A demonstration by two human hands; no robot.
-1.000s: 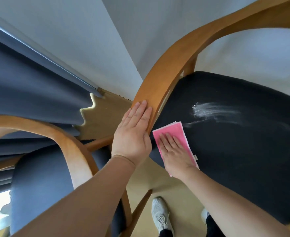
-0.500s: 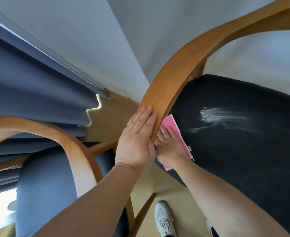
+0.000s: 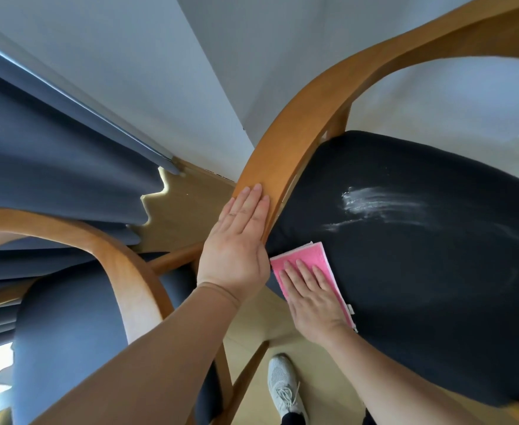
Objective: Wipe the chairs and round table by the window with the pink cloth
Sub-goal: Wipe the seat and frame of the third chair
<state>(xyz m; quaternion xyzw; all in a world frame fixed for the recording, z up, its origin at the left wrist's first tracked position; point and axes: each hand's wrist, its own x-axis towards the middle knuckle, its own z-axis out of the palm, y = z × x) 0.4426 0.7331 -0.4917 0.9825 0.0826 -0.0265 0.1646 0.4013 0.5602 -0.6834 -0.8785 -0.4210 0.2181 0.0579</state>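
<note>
Two chairs, two hands, one cloth. A person leans over the black chair (image 3: 420, 286), with the left hand (image 3: 236, 243) laid flat on its curved wooden frame (image 3: 298, 133), fingers straight and pressed together. The right hand (image 3: 313, 299) lies flat on the cloth (image 3: 313, 256), fingers straight and slightly spread, pressing it onto the seat. The pink cloth is folded into a rectangle and sits at the seat's near left edge, just beside the left hand, its far end showing past the fingertips.

One white smear (image 3: 374, 204) streaks the seat beyond the cloth and is not touching it. The blue chair (image 3: 68, 332) stands to the left, its wooden arch close to the left forearm. One grey shoe (image 3: 282, 388) shows on the floor (image 3: 190, 204) below, between the two arms. A blue curtain (image 3: 52, 164) hangs at far left.

Half a second earlier the cloth was pushed up against the frame, partly hidden under the left hand. It now lies further out on the seat and in full view — much where it was a second ago. The left hand keeps its place on the frame, and the smear looks unchanged.
</note>
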